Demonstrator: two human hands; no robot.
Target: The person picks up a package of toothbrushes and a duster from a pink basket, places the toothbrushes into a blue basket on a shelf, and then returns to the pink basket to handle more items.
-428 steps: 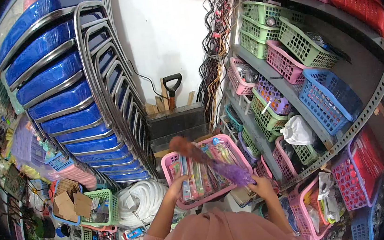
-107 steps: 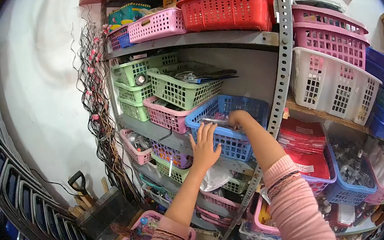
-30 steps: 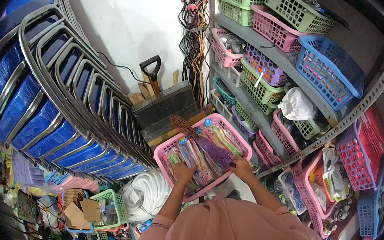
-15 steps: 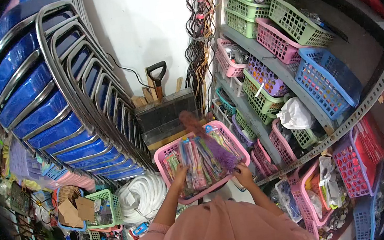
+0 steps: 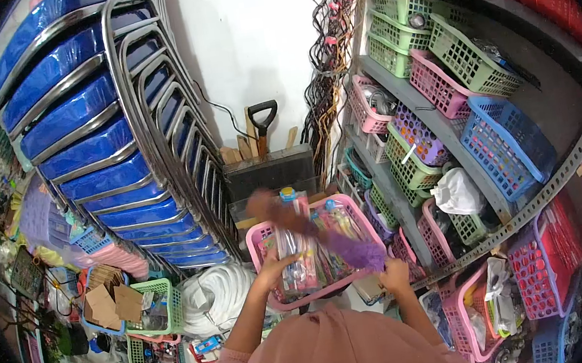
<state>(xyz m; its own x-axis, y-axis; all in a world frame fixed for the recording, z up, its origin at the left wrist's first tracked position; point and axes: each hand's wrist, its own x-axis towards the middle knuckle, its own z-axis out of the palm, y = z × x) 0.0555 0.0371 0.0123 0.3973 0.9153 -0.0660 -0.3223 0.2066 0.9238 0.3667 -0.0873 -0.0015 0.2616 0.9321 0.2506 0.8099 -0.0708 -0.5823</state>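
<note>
A pink plastic basket (image 5: 255, 240) stands in front of me, filled with narrow, colourful plastic packages (image 5: 330, 220) whose contents I cannot make out. My left hand (image 5: 274, 268) grips several clear packages (image 5: 296, 269) at the basket's left side, its thumb across their front; one shows a blue top. My right hand (image 5: 394, 275) is closed around the handle end of a fluffy duster (image 5: 356, 249), purple near the hand and brown toward the far tip. The duster reaches across the basket above the packages, its brown end blurred by motion.
Stacked blue chairs (image 5: 101, 166) with metal frames rise on the left. A grey shelf (image 5: 434, 124) on the right carries baskets in several colours. White coiled hose (image 5: 214, 296) lies left of the basket. A black-handled tool (image 5: 264, 117) leans on the wall behind.
The duster's brown end has swung left over the packages. My left hand has raised some packages above the others. The view has shifted, so the surroundings appear farther right and lower.
</note>
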